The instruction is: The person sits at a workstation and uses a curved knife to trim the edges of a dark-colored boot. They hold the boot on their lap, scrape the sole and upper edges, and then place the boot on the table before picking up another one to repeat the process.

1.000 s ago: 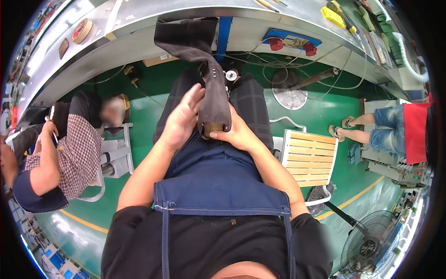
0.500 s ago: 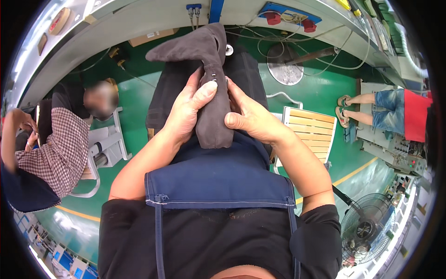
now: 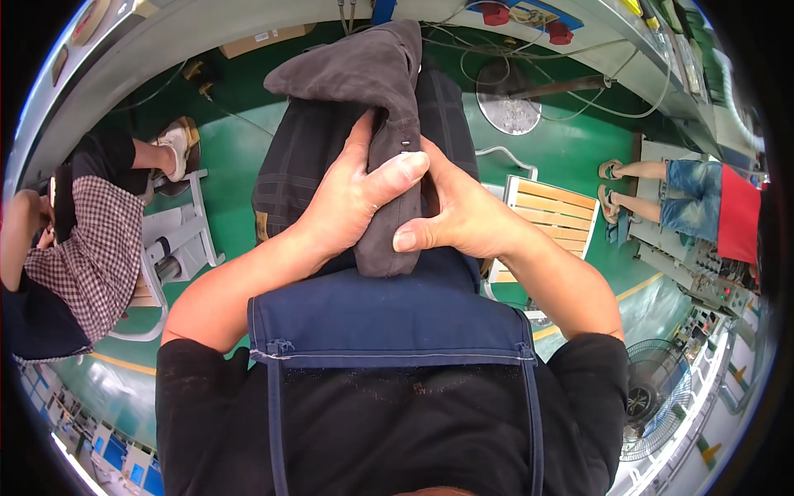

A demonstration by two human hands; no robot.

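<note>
Left fingers [image 3: 361, 131], thumb [image 3: 408, 169] shifted farther across, and right fingers [image 3: 433, 172] clasped a long dark-grey suede-like boot [image 3: 400, 124] lengthwise forward, bent left beyond them.

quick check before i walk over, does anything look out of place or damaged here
Two things: thin grey cables run loosely tangled beneath the grey metal bench, looking untidy; and pale stray threads bunch at the left strap of the navy blue cloth apron, perhaps frayed. The visible part of the dark grey, suede-like boot looks undamaged.
</note>
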